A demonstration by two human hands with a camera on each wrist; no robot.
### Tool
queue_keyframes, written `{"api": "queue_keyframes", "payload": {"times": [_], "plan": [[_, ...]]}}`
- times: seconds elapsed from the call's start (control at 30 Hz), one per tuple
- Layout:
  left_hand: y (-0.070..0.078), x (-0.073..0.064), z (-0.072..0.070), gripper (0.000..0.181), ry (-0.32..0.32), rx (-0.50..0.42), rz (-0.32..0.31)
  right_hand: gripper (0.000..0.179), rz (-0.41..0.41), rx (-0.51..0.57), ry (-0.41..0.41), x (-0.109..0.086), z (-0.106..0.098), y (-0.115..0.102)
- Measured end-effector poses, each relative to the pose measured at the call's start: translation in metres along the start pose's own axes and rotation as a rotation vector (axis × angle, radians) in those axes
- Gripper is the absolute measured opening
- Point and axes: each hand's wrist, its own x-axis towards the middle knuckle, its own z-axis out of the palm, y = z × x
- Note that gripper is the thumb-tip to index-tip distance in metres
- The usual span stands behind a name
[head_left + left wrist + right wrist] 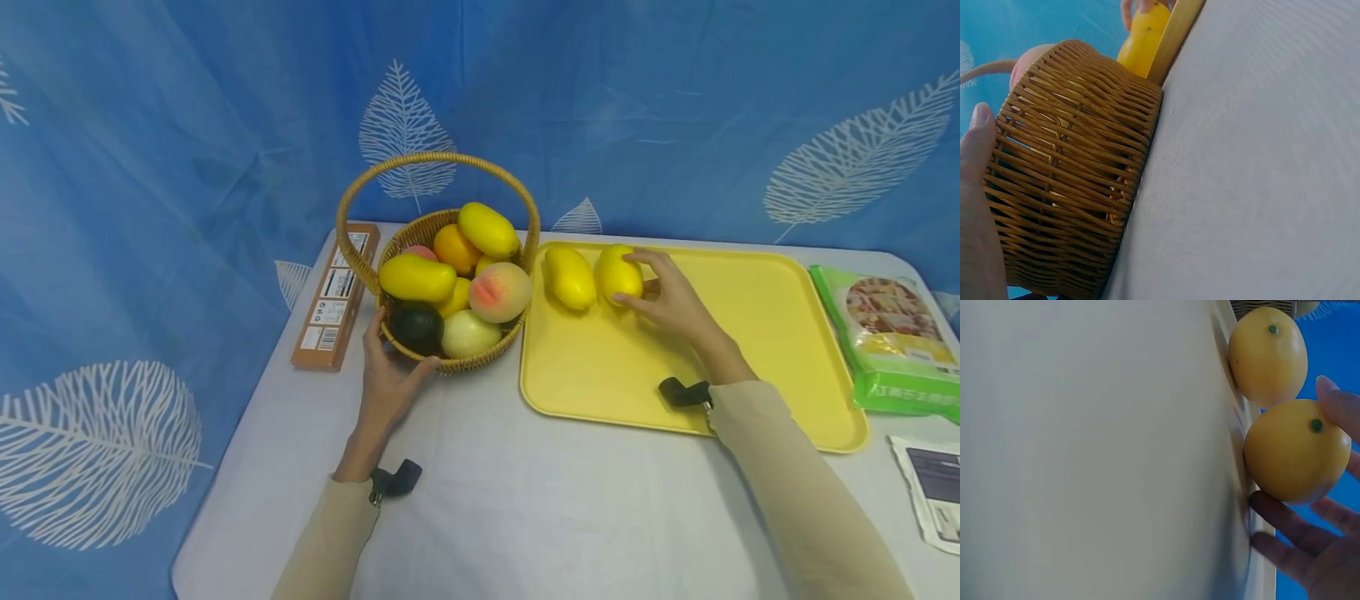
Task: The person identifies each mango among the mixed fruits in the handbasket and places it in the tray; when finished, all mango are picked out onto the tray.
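A wicker basket (pixel 480 361) with a tall arched handle holds mangoes (pixel 417 277), a peach (pixel 500 292), an orange (pixel 456 249), a dark green fruit (pixel 417 327) and a pale round one (pixel 470 335). My left hand (pixel 388 379) grips the basket's near left side, thumb along the front rim; in the left wrist view the thumb (pixel 977 147) lies against the weave. On the yellow tray (pixel 600 367), my right hand (pixel 672 302) holds a yellow mango (pixel 619 275) between thumb and fingers. Another mango (pixel 570 277) lies just left of it; both show green stem spots in the right wrist view.
Left of the basket lies a long brown box (pixel 335 298) with labels. A green food bag (pixel 896 342) sits against the tray's right side, with a white and purple packet (pixel 930 487) nearer. Blue leaf-patterned cloth (pixel 637 108) hangs behind the white table (pixel 480 508).
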Motion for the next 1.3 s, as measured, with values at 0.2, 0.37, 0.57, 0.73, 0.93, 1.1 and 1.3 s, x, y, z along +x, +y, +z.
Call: {"api": "queue_keyframes", "payload": {"times": [0.2, 0.37, 0.57, 0.73, 0.93, 1.1, 1.3], "plan": [[-0.002, 0.001, 0.001, 0.096, 0.004, 0.000, 0.000, 0.067, -0.004, -0.006, 0.011, -0.001, 0.001, 0.003], [-0.022, 0.005, 0.003, 0.101, 0.000, 0.011, 0.002, 0.069, 0.036, 0.021, 0.001, -0.003, 0.000, 0.004], [-0.040, 0.007, 0.005, 0.104, 0.006, 0.025, 0.018, 0.074, 0.021, 0.017, 0.000, -0.007, -0.001, 0.005], [-0.041, 0.005, 0.005, 0.101, 0.013, 0.030, 0.036, 0.074, 0.007, -0.001, 0.001, -0.009, -0.002, 0.006], [-0.042, 0.004, 0.005, 0.101, 0.015, 0.037, 0.033, 0.073, -0.008, -0.021, 0.007, -0.011, -0.003, 0.008], [-0.042, 0.004, 0.005, 0.103, 0.020, 0.038, 0.036, 0.074, 0.000, -0.028, -0.001, -0.012, -0.005, 0.008], [-0.042, 0.004, 0.005, 0.104, 0.021, 0.038, 0.037, 0.075, -0.014, -0.048, -0.001, -0.013, -0.006, 0.011]]}}
